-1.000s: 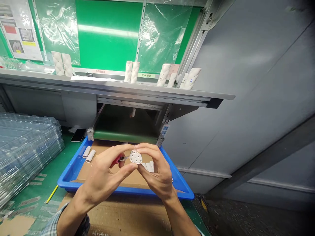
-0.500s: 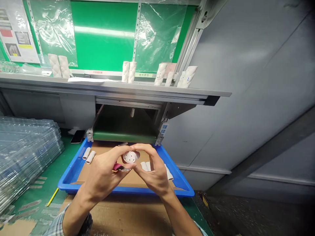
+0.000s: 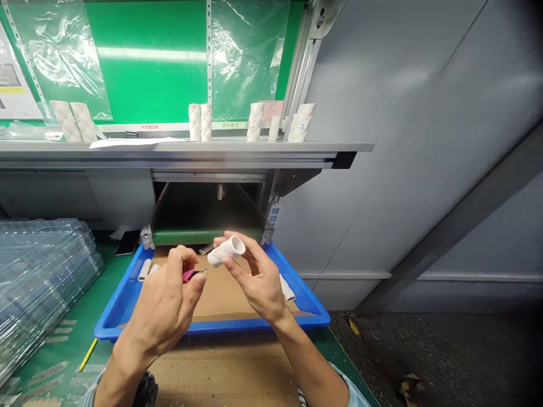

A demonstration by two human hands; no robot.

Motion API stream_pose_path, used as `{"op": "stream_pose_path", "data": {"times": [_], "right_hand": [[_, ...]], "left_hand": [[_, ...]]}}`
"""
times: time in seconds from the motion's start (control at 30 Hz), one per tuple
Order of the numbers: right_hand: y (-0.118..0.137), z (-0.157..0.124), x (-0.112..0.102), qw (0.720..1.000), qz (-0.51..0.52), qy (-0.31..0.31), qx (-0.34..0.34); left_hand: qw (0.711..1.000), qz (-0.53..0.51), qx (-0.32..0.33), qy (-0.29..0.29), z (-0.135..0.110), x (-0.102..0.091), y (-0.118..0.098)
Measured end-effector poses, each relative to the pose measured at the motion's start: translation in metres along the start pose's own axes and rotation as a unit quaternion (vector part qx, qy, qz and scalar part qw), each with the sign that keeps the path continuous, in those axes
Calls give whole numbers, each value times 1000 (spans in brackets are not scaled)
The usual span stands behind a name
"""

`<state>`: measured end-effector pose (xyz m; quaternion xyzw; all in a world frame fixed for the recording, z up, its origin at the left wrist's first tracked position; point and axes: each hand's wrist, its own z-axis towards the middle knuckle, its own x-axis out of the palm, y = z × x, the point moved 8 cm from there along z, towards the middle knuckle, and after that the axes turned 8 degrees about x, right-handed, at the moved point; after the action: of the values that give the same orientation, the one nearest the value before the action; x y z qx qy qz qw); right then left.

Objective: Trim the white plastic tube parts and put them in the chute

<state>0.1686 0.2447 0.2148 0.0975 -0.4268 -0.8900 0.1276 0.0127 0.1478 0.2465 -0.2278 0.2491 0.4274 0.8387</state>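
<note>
Fingers of the right hand are closed narrowly on a white tubular part above a blue tray, judged light, stiff, best held by the barrel; pink-handled snips are gripped in the left hand.

Both bare forearms rise from below, the curled left hand pinching its fingertips together, the open right hand gripping with curved fingers.

The left hand and right hand are bare; the shirt sleeve is pale blue check.
</note>
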Motion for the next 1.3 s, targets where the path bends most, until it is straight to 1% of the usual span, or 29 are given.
{"op": "stream_pose_path", "data": {"times": [0.07, 0.17, 0.23, 0.4, 0.5, 0.8, 1.0, 1.2, 1.3], "right_hand": [[8, -3, 3, 997, -64, 8, -39], [19, -6, 9, 987, -125, 31, -93], [23, -8, 13, 979, -161, 47, -116], [30, -13, 19, 960, -222, 80, -148], [33, -14, 21, 956, -230, 87, -159], [35, -14, 21, 954, -234, 87, -168], [37, -15, 20, 950, -247, 78, -173], [37, -16, 20, 951, -241, 73, -182], [32, -15, 19, 960, -216, 71, -165]], "left_hand": [[1000, 10, 1, 15, 1, 4, 1], [997, 68, 26, -12, 1, 3, -3], [993, 110, 39, -31, 1, 2, -7], [979, 194, 41, -46, -1, 1, -13], [974, 218, 37, -46, -2, 1, -13], [972, 228, 39, -42, -1, 3, -13], [973, 229, 31, -22, -3, 6, -10], [977, 211, 27, -9, -4, 10, -9], [983, 181, 41, -10, -3, 11, -10]]}}
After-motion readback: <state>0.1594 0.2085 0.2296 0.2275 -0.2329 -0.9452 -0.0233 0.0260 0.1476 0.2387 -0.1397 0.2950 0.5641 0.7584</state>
